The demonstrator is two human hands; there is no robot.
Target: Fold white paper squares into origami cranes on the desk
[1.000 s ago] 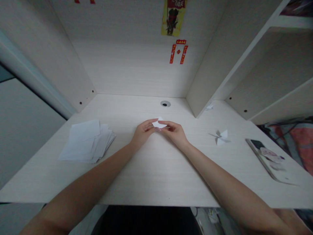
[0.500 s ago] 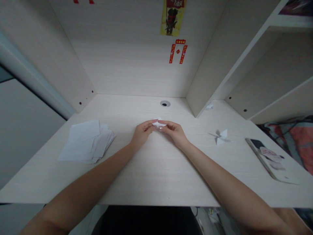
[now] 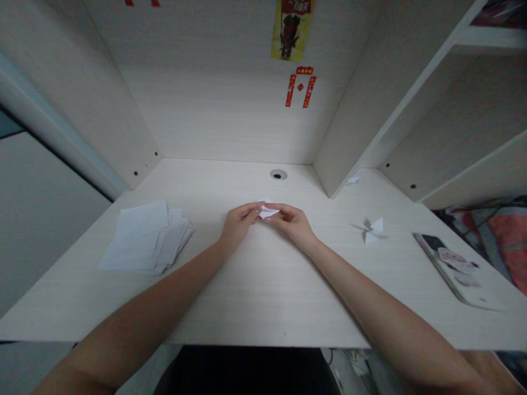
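A small folded piece of white paper (image 3: 268,211) is held between both hands above the middle of the desk. My left hand (image 3: 239,222) pinches its left side with thumb and fingers. On the other side, my right hand (image 3: 295,222) grips the paper between thumb and index finger. The fingertips hide part of the folds, so the exact shape cannot be made out. To the right lies a folded paper crane (image 3: 373,230) with pointed white parts. A stack of white paper sheets (image 3: 142,238) lies left of my left hand.
A phone in a decorated case (image 3: 457,269) lies at the right of the desk (image 3: 263,296). An upright panel (image 3: 349,120) stands behind my right hand. A round cable hole (image 3: 279,174) is near the back wall. A small white paper piece (image 3: 353,180) sits by the panel.
The fingers have shifted slightly on the folded paper, and more of its white face shows between them. The other things have stayed in place.
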